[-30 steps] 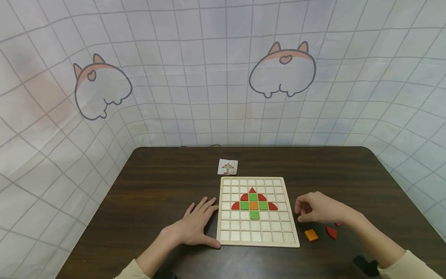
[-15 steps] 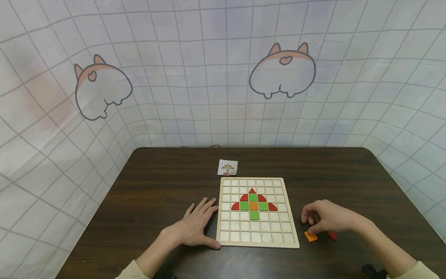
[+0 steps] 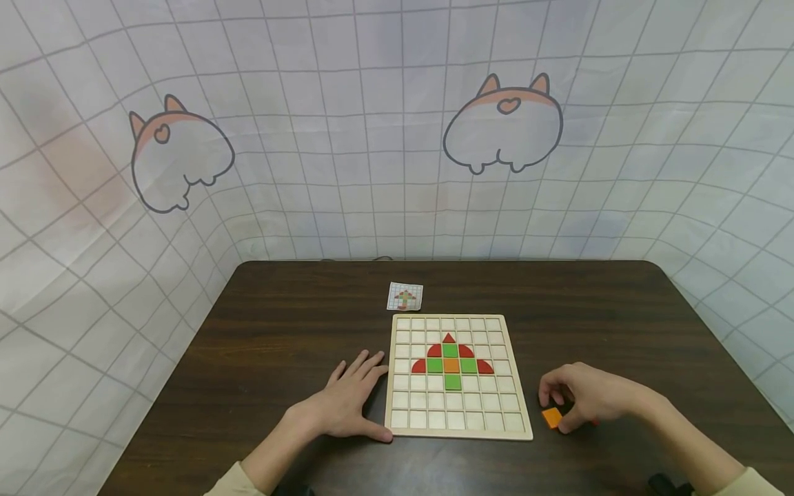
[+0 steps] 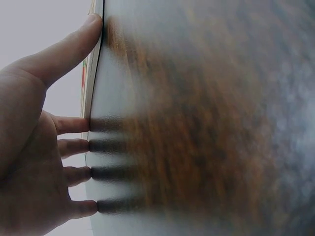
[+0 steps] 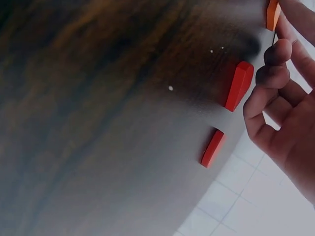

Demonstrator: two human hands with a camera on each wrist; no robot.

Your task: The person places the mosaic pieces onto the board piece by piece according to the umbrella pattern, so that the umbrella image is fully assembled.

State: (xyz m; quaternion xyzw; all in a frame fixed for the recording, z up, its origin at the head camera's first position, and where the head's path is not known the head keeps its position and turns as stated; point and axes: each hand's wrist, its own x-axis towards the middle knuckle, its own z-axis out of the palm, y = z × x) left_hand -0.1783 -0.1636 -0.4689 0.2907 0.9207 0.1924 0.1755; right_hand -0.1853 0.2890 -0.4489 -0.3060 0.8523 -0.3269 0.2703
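Note:
A wooden grid board [image 3: 455, 437] lies on the dark table, bearing green and orange squares and red curved and triangular pieces in a plane-like pattern. My left hand [image 3: 344, 403] is spread flat at its left side, thumb touching the lower left corner and fingertips by the edge. To the right of the board, my right hand [image 3: 589, 393] pinches a loose orange square tile [image 3: 551, 417] between thumb and fingers. In the right wrist view, a red curved piece [image 5: 239, 86] and another red piece [image 5: 212, 148] lie on the table near that hand.
A small printed card [image 3: 405, 297] with a similar pattern lies behind the board. The dark wooden table [image 3: 298, 303] extends around it. A white checked cloth [image 3: 397, 138] with cartoon drawings hangs at the back and sides.
My right hand has moved right and toward me, from beside the board down to the orange tile, and its fingers now close round the tile. My left hand stays in place.

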